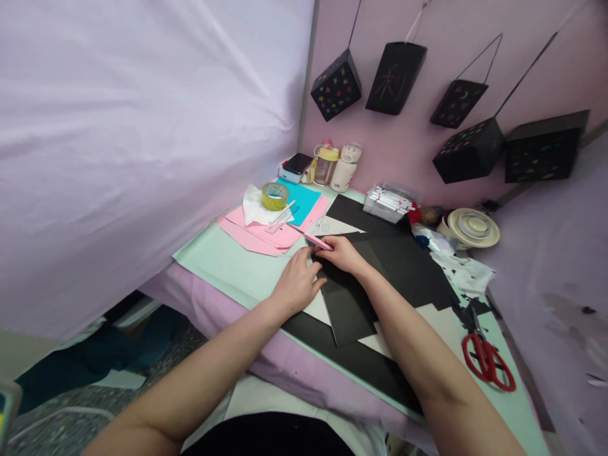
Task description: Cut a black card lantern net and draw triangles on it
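My left hand (297, 284) lies flat on the left edge of a sheet of black paper (351, 304), fingers pressing it down. My right hand (342, 253) grips a pink pen-like tool (317, 240), its tip pointing left near the top corner of the black paper. Both hands meet at that corner. The paper lies on a pale green mat (223, 263) over the table, with white sheets partly under it.
Pink and blue papers (266, 231), a tape roll (275, 196) and a clear ruler lie at the back left. Red scissors (487, 358) lie at the right. Bottles, a marker box (389, 202) and tape rolls (472, 227) stand behind. Black paper lanterns (396, 76) hang on the wall.
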`<state>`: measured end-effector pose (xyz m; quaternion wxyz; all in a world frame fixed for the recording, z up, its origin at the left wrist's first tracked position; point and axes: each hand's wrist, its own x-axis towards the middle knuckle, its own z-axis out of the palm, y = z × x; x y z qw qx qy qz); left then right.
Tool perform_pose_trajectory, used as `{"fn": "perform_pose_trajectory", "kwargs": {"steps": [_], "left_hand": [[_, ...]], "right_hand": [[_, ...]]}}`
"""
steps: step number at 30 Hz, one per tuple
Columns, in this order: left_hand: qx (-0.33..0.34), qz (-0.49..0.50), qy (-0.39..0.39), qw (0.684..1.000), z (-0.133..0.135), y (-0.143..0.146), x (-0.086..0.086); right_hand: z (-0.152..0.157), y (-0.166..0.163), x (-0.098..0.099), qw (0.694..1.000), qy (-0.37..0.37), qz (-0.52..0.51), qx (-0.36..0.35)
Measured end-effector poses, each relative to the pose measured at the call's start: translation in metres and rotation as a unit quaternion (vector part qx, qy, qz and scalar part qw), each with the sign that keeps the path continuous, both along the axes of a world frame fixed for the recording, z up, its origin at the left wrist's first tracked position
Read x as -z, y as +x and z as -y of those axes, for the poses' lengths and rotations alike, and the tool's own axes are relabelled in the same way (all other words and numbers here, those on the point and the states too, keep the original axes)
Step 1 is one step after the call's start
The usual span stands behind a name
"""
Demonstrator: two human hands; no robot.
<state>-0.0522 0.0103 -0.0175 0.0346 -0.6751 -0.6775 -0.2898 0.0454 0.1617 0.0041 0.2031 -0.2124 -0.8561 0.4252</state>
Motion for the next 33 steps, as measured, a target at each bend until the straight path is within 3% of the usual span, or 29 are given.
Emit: {"fn": "perform_pose_trajectory", "kwargs": {"steps": [4,7,10,16,25,33], "left_hand": [[-0.013,-0.034,-0.036,0.999,0.0,0.001,-0.001],[-0.03,-0.057,-0.059,0.996,0.001,0.002,-0.001],[-0.044,-0.057,-0.075,0.995,0.001,0.003,-0.002],[-0.047,-0.053,-0.088,0.994,0.0,0.003,-0.003],[-0.049,-0.05,-0.012,0.998,0.004,0.0,-0.001],[-0.035,-0.047,0.032,0.998,0.004,-0.001,0.001]], "right_hand": [[-0.001,0.003,-0.006,0.999,-0.021,0.0,-0.026],[-0.005,0.011,-0.012,1.0,-0.012,0.002,0.011],[-0.014,0.026,-0.015,0.996,0.049,0.013,0.071],[-0.03,0.066,-0.005,0.98,0.155,0.08,0.099],[-0.034,0.089,-0.007,0.973,0.201,0.099,0.062],[-0.033,0.093,-0.006,0.97,0.209,0.098,0.074]]}}
